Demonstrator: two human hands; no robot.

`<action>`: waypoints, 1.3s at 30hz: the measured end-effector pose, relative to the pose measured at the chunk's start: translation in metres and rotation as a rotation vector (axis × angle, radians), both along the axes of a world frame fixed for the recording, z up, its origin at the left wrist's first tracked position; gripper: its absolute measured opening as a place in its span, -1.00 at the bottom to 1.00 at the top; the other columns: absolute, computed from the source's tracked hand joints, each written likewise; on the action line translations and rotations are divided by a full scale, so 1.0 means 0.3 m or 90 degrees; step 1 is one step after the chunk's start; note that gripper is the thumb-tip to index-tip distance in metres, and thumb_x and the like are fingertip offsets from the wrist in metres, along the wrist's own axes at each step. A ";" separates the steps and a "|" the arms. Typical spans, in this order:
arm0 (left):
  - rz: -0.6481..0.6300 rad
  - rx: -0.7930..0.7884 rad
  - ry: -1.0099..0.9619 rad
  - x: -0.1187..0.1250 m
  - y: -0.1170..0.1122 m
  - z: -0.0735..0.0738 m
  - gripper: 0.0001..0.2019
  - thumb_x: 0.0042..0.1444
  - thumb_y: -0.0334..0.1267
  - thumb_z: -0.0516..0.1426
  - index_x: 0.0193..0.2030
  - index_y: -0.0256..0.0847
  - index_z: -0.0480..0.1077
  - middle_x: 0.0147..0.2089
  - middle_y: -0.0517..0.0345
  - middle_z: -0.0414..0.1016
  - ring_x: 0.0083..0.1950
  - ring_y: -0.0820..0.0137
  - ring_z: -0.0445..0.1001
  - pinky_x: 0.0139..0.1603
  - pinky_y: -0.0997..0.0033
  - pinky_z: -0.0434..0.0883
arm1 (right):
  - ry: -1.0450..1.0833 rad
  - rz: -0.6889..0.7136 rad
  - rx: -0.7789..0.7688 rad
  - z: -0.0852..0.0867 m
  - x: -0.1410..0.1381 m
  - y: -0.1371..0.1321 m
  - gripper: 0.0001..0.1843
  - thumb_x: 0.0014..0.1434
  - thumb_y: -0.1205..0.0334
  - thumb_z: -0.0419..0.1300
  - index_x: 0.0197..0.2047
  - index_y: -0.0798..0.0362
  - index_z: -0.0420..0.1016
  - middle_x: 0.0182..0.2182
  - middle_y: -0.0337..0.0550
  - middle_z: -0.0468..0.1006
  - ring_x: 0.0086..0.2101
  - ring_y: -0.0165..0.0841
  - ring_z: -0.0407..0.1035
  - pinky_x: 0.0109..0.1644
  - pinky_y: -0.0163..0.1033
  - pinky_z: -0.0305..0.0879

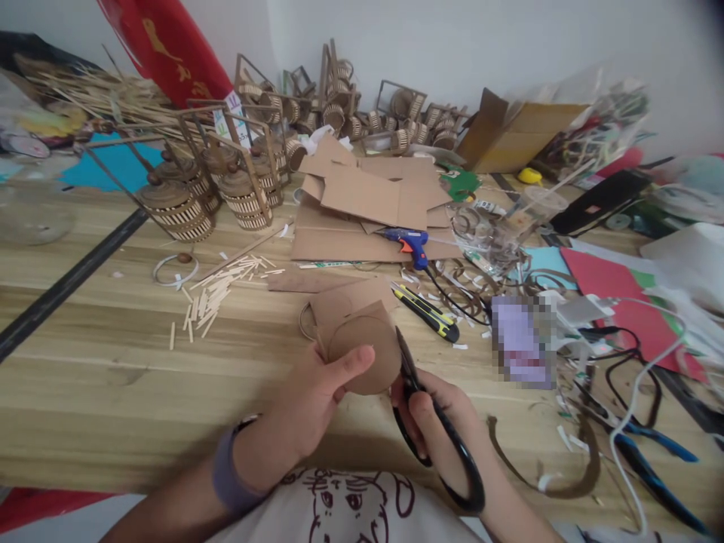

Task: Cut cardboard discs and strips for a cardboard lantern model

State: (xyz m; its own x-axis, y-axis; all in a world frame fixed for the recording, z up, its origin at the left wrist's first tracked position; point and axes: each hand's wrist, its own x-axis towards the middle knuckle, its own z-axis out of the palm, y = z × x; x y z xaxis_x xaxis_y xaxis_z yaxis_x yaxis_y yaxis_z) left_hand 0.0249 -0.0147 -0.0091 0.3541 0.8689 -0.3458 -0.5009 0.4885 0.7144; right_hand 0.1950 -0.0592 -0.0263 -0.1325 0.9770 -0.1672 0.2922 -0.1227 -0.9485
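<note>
My left hand [333, 377] grips a piece of brown cardboard [365, 351], its thumb pressed flat on top. The piece has a rounded lower edge, a drawn curve, and a squarer part still attached at the upper left. In my right hand [441, 422] is a pair of black-handled scissors [412, 385], with the fingers through the handle loops. The blades point up and away from me, along the right edge of the cardboard. Just beyond lies a yellow and black utility knife [427, 313]. Part of a ring shape shows behind the cardboard's left side.
Small wooden sticks [218, 294] lie scattered to the left, near several woven lidded buckets [175, 204]. A blue glue gun [415, 245] rests by stacked cardboard sheets [367, 192]. On the right are blue-handled pliers [650, 467], a white cable [627, 422] and paper scraps.
</note>
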 end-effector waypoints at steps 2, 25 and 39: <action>0.049 -0.002 0.015 0.012 -0.001 0.008 -0.43 -0.11 -0.10 0.47 0.08 -0.16 0.56 -0.09 0.07 0.68 0.03 0.16 0.59 0.05 0.28 0.48 | -0.007 -0.004 0.002 -0.013 -0.012 -0.008 -0.27 0.18 -0.56 -0.03 -0.40 0.01 0.34 -0.70 -0.41 0.15 -0.70 -0.49 0.02 -0.64 -0.33 -0.07; 0.017 0.046 0.153 -0.009 -0.039 -0.029 -0.67 0.06 -0.03 0.38 -0.14 -0.21 0.63 -0.08 0.00 0.69 -0.02 0.14 0.58 0.06 0.24 0.46 | 0.026 -0.001 0.016 -0.002 -0.021 -0.032 -0.25 0.21 -0.56 -0.12 -0.42 0.00 0.31 -0.68 -0.39 0.17 -0.66 -0.46 0.01 -0.57 -0.31 -0.04; 0.015 0.040 0.149 -0.016 -0.039 -0.023 -0.66 0.04 -0.02 0.39 -0.13 -0.19 0.64 -0.08 0.04 0.69 -0.03 0.16 0.59 0.06 0.26 0.46 | -0.012 0.002 0.016 0.026 -0.020 -0.020 -0.24 0.18 -0.59 -0.10 -0.49 -0.01 0.25 -0.68 -0.37 0.12 -0.64 -0.46 -0.01 -0.59 -0.31 -0.11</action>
State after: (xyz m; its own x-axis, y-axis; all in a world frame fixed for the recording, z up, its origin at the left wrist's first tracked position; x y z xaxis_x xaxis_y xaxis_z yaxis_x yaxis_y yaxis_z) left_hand 0.0200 -0.0264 -0.0160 0.2508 0.8984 -0.3605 -0.3291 0.4294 0.8410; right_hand 0.1889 -0.0652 -0.0185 -0.1325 0.9804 -0.1457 0.3100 -0.0986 -0.9456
